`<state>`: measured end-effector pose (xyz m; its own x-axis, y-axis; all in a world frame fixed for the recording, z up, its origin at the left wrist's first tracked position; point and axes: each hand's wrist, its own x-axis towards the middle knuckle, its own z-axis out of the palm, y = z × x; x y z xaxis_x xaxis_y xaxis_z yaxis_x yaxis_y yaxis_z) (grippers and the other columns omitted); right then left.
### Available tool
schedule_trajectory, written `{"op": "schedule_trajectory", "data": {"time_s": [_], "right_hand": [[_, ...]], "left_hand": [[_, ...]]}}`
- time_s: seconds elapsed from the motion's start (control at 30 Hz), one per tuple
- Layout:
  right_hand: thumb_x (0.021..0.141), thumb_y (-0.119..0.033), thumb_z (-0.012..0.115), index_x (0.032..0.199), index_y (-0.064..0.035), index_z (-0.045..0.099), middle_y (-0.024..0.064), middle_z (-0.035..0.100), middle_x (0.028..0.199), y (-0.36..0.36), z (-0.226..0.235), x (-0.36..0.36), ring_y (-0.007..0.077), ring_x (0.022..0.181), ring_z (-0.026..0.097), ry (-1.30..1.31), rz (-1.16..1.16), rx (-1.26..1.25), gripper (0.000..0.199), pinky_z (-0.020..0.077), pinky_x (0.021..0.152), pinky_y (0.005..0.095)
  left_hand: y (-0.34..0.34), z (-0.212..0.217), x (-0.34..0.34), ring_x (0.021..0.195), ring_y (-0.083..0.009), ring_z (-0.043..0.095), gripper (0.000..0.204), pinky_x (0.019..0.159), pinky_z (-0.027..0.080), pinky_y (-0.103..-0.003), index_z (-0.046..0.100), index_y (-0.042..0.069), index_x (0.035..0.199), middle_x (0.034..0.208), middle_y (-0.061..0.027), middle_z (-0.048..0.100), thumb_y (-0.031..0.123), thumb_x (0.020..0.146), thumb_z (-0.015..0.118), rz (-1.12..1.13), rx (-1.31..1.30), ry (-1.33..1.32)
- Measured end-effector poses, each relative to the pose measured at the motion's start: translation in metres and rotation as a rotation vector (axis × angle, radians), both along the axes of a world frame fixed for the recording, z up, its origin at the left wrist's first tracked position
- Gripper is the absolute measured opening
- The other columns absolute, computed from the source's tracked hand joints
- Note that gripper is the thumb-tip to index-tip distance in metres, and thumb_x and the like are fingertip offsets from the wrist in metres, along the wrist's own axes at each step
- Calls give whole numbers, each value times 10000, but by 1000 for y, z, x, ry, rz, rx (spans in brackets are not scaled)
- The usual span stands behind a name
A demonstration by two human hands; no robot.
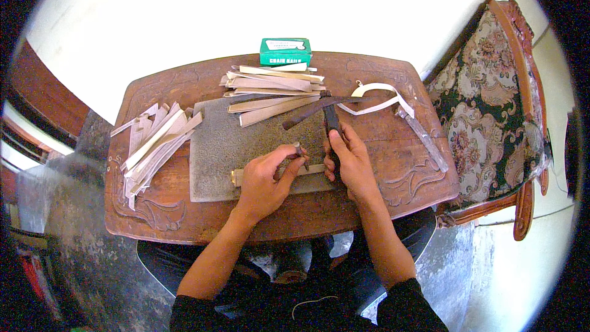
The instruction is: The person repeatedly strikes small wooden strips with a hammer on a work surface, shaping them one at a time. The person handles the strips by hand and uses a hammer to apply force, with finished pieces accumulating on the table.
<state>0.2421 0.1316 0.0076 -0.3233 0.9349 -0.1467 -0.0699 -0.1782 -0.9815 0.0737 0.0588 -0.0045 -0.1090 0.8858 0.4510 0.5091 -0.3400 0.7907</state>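
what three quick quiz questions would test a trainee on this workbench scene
1. True or false: the left hand pinches a small metal punch upright on a flat strip.
2. Which tool does the right hand grip? A) dark hammer B) scissors C) brush
3. What stands at the far edge of the wooden table?

Key: 1 true; 2 A; 3 a green box, behind a pile of strips.

- The left hand [264,178] pinches a small punch [300,151] upright on a pale strip [276,173].
- The right hand [349,163] grips a dark hammer [332,124].
- Both work over a grey mat [227,147] on the wooden worktop [393,141].
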Motion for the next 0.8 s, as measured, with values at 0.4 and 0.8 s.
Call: {"op": "schedule_trajectory", "data": {"time_s": [0.4, 0.8], "right_hand": [[1028, -261, 519, 1216, -87, 508, -7, 514, 812, 2, 0, 3, 73, 559, 469, -60, 34, 4, 256, 390, 426, 234], [1006, -233, 573, 1277, -24, 558, 46, 655, 928, -12, 59, 32, 141, 755, 591, -307, -72, 254, 343, 495, 700, 294]], "left_hand": [[-1, -1, 3, 910, -335, 700, 207, 807, 537, -426, 680, 44, 1060, 1038, -151, 723, 170, 897, 682, -18, 40, 189], [1, 2, 4, 880, -330, 692, 228, 752, 525, -420, 668, 65, 1105, 1028, -138, 717, 158, 897, 671, -45, 53, 182]]}}
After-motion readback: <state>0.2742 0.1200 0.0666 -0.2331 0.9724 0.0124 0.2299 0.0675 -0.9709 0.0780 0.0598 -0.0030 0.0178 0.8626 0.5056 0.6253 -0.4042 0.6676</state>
